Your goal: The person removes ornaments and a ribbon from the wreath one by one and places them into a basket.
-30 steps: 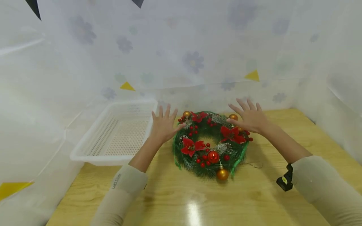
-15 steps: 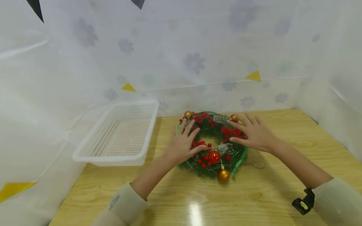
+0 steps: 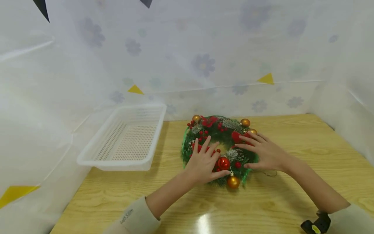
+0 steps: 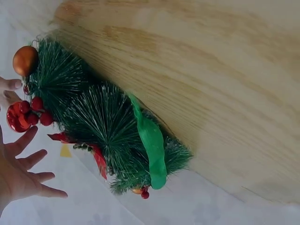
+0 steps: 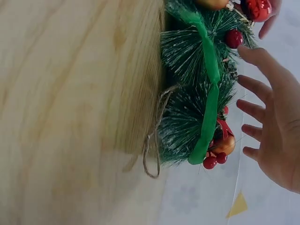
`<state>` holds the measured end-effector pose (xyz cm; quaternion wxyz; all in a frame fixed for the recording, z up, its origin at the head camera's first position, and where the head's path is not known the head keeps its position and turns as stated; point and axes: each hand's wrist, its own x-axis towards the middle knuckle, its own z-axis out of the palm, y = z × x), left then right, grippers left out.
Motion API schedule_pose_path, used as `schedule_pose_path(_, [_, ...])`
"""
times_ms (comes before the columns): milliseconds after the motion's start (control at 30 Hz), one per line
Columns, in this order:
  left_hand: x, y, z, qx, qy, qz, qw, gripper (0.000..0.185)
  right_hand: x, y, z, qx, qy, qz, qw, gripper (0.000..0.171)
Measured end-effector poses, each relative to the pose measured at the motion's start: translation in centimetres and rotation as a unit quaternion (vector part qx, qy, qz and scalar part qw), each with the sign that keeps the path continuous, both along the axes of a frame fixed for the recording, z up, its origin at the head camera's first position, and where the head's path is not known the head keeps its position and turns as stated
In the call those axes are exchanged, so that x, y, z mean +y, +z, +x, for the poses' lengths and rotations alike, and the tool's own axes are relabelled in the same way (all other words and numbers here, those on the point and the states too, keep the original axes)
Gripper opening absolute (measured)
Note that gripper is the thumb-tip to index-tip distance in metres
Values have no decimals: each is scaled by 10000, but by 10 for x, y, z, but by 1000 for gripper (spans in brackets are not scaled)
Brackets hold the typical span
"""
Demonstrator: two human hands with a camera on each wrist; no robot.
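A green Christmas wreath (image 3: 216, 130) lies flat on the wooden table, dressed with red poinsettias, berries, frosted sprigs and gold and red baubles. My left hand (image 3: 203, 164), fingers spread, is over its front left part, the thumb pointing toward the gold bauble (image 3: 233, 182) at the front. Over the right side hovers my right hand (image 3: 267, 154), its fingers spread beside a red poinsettia. In the left wrist view the left hand (image 4: 21, 173) shows apart from the needles. A green ribbon (image 5: 211, 98) and a twine loop (image 5: 152, 140) show along the wreath's outer side in the right wrist view.
A white perforated plastic basket (image 3: 149, 159) stands left of the wreath on the wooden table (image 3: 181, 208). White flower-printed sheeting (image 3: 187, 48) hangs close behind and on both sides, with yellow triangles on it.
Both hands have come down and nearer over the wreath. The left has moved right and toward the front; the right has dropped lower along the right side. The wreath stays in place.
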<state>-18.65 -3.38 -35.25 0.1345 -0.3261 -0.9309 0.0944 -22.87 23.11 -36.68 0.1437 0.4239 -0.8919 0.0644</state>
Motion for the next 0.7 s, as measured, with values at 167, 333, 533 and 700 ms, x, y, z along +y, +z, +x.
schedule_pose_path(167, [5, -1, 2, 27, 20, -8, 10000, 72, -2, -5, 6, -800, -228, 16, 9965, 70])
schedule_pose_path(333, [6, -2, 0, 168, -6, 101, 9998, 64, -5, -4, 7, -1279, -361, -134, 9910, 69])
schedule_pose_path(533, [6, -2, 0, 102, -62, 262, 9996, 58, -3, -1, 9, -1452, -422, -265, 9881, 66])
schedule_pose_path(700, [4, -3, 3, 83, -33, 416, 9991, 56, -4, -2, 10, -1478, -355, -312, 9879, 65])
